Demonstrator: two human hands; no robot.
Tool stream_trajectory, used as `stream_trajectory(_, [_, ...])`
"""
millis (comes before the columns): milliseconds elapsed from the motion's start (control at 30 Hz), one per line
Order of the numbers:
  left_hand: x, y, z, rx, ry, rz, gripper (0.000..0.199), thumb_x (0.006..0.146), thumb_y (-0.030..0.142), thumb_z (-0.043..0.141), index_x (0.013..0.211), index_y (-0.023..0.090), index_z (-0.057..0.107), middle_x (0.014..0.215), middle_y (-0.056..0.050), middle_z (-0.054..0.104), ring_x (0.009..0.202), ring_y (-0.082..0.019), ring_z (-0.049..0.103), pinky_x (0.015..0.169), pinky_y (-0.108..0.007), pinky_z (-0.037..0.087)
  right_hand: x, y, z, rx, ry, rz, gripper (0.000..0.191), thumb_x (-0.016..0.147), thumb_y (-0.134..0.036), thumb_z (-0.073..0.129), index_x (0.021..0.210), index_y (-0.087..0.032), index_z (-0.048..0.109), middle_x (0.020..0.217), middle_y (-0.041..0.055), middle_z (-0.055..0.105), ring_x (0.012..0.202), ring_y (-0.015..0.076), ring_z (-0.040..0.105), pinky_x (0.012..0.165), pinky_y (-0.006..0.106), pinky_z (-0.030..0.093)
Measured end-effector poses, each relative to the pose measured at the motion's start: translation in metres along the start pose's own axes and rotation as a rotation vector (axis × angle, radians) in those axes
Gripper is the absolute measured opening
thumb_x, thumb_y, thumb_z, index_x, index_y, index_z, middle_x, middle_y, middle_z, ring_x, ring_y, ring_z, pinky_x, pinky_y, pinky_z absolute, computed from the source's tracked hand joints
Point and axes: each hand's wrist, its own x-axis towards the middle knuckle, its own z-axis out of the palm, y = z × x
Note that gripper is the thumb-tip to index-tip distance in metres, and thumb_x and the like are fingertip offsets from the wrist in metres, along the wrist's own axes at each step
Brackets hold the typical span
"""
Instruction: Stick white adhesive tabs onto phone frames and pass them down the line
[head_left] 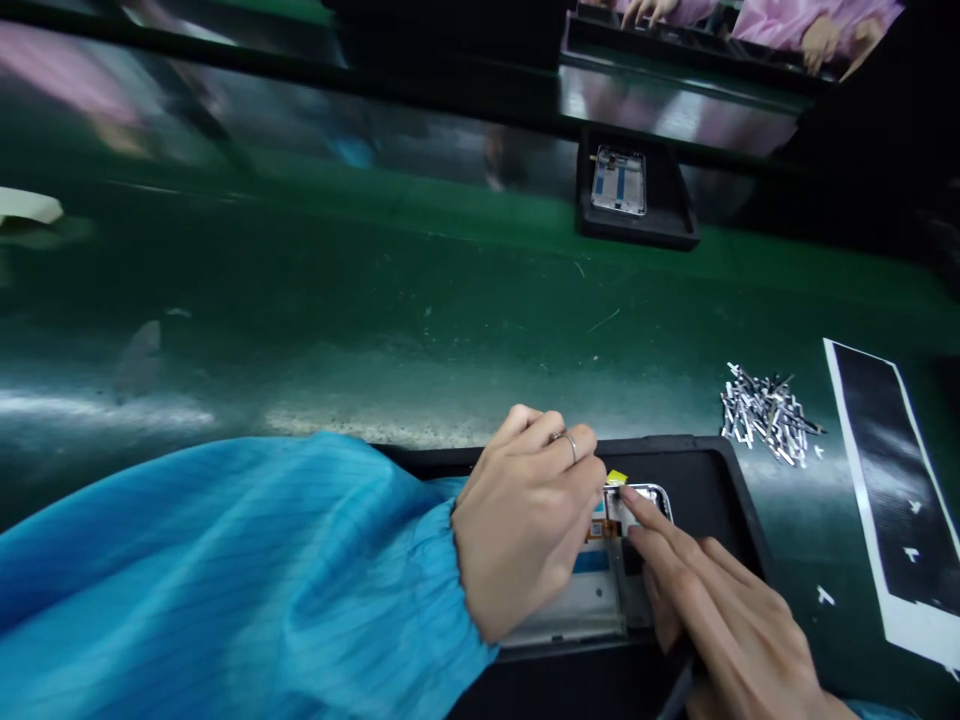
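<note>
A silver phone frame point(570, 615) with blue strips and an orange flex cable point(602, 528) lies in a black tray point(709, 480) in front of me. My left hand point(532, 510), in a blue sleeve and with a ring on one finger, is closed over the frame's upper left part; its fingertips are hidden. Stretched over the frame's top right corner, my right hand point(720, 600) presses an index fingertip near the top edge. Under its palm shows a dark slim tool point(679, 685), mostly hidden. Beside the fingertips, a small yellow tab point(616, 478) sticks out past the frame's edge.
Right of the tray lies a pile of small silver metal pieces point(769, 415), then a black sheet with white borders point(892, 470). Small white scraps point(825, 596) dot the green bench point(375, 330). Farther back, another black tray point(675, 205) holds a second phone frame point(619, 182). Pink-sleeved people work beyond.
</note>
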Motion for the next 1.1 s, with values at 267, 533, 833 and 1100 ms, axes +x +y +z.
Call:
stream_trajectory(267, [0.005, -0.001, -0.007, -0.031, -0.089, -0.039, 0.026, 0.087, 0.008, 0.045, 0.063, 0.013, 0.054, 0.069, -0.003, 0.055, 0.071, -0.017, 0.041, 0.064, -0.033, 0.029, 0.009, -0.001, 0.003, -0.054, 0.025, -0.038, 0.044, 0.092, -0.001, 0.019, 0.090, -0.004, 0.062, 0.098, 0.0170, 0.067, 0.065, 0.0152, 0.068, 0.056, 0.023, 0.050])
stream_trajectory(533, [0.004, -0.004, -0.019, 0.059, -0.192, -0.025, 0.029, 0.088, 0.007, 0.039, 0.062, 0.014, 0.050, 0.068, -0.002, 0.051, 0.067, -0.016, 0.035, 0.064, -0.034, 0.026, 0.008, -0.001, -0.002, -0.157, -0.092, -0.108, 0.042, 0.089, 0.006, 0.018, 0.099, -0.003, 0.058, 0.106, 0.0175, 0.064, 0.069, 0.0152, 0.068, 0.056, 0.023, 0.051])
stream_trajectory(833, [0.011, -0.007, -0.019, 0.040, -0.274, -0.099, 0.024, 0.078, 0.007, 0.060, 0.060, 0.015, 0.046, 0.067, 0.001, 0.052, 0.068, -0.016, 0.038, 0.061, -0.032, 0.025, 0.020, -0.001, -0.003, -0.172, -0.129, -0.215, 0.046, 0.089, 0.005, 0.017, 0.097, -0.008, 0.061, 0.096, 0.0096, 0.069, 0.064, 0.0139, 0.068, 0.054, 0.023, 0.052])
stream_trajectory(1100, [0.015, -0.010, -0.041, 0.007, -0.351, -0.062, 0.013, 0.081, 0.015, 0.059, 0.068, 0.017, 0.055, 0.073, 0.000, 0.056, 0.070, -0.018, 0.046, 0.063, -0.032, 0.031, 0.026, -0.006, -0.001, -0.246, -0.143, -0.279, 0.047, 0.088, 0.005, 0.017, 0.092, -0.007, 0.062, 0.095, 0.0134, 0.068, 0.067, 0.0139, 0.069, 0.058, 0.020, 0.054])
